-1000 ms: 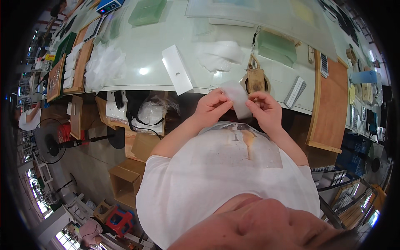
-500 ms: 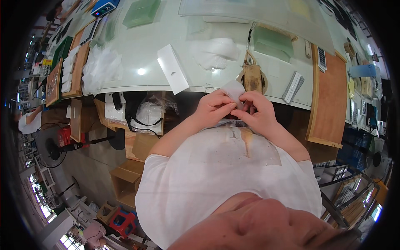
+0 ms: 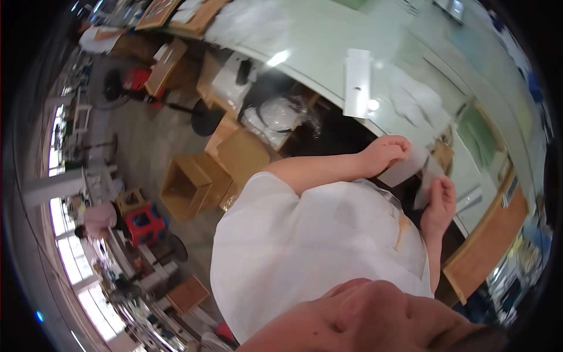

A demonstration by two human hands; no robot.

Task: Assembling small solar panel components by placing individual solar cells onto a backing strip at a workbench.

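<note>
My left hand (image 3: 384,156) is closed, its fingers pinching the edge of a thin white translucent sheet (image 3: 406,168) in front of my chest at the table's front edge. Across a dark gap, my right hand (image 3: 439,206) grips another strip of the same thin white material (image 3: 430,180). Whether the two strips join cannot be made out. A flat white box (image 3: 358,88) with a small dark notch lies on the table just beyond my left hand. Farther back and right lies a heap of thin white sheets (image 3: 413,97). Behind my right hand is a brown tool-like object (image 3: 443,154), partly hidden and blurred.
The glass-topped table (image 3: 319,44) carries a green translucent block (image 3: 478,138) at right and white sheets (image 3: 246,23) at far left. A wooden board (image 3: 489,246) borders the right. On the floor at left are a cardboard box (image 3: 190,188) and a red stool (image 3: 146,226).
My hands, close together before, have moved apart with white sheet material in each. The view has turned, so the table now slopes down to the right.
</note>
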